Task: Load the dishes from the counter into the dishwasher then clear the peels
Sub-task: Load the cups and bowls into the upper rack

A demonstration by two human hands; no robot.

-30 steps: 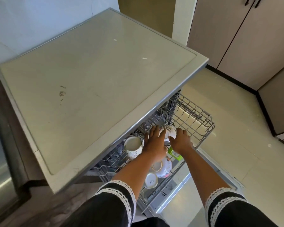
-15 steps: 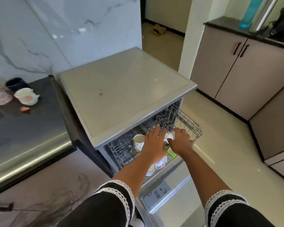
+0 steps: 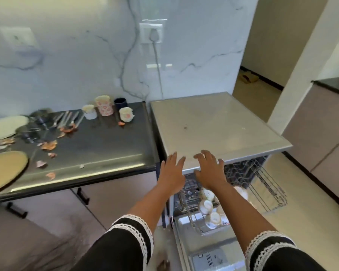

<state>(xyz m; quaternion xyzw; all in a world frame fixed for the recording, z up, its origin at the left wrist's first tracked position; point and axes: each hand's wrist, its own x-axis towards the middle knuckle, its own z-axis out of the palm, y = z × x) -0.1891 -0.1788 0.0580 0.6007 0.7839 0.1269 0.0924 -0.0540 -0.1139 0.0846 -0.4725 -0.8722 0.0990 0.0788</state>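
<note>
My left hand [image 3: 172,172] and my right hand [image 3: 210,169] hover empty, fingers spread, over the front edge of the grey dishwasher top [image 3: 213,122]. Below them the wire upper rack [image 3: 268,184] is pulled out and holds white patterned cups [image 3: 207,205]. On the dark counter [image 3: 106,149] to the left stand several cups [image 3: 126,114], a flowered mug [image 3: 104,105], cutlery [image 3: 67,119], a white plate [image 3: 5,127] and a tan plate [image 3: 4,171]. Orange and pink peels [image 3: 49,145] lie scattered among them.
The dishwasher door [image 3: 209,249] hangs open low in front of me. A marble wall with a socket and cable [image 3: 152,34] backs the counter. Beige cabinets [image 3: 321,133] stand at the right beyond pale floor. Drawer handles [image 3: 82,195] sit under the counter.
Both hands let go of the cup in the rack and rose to the dishwasher's top edge, open. My view lifted and swung left, bringing the counter with dishes and peels into sight.
</note>
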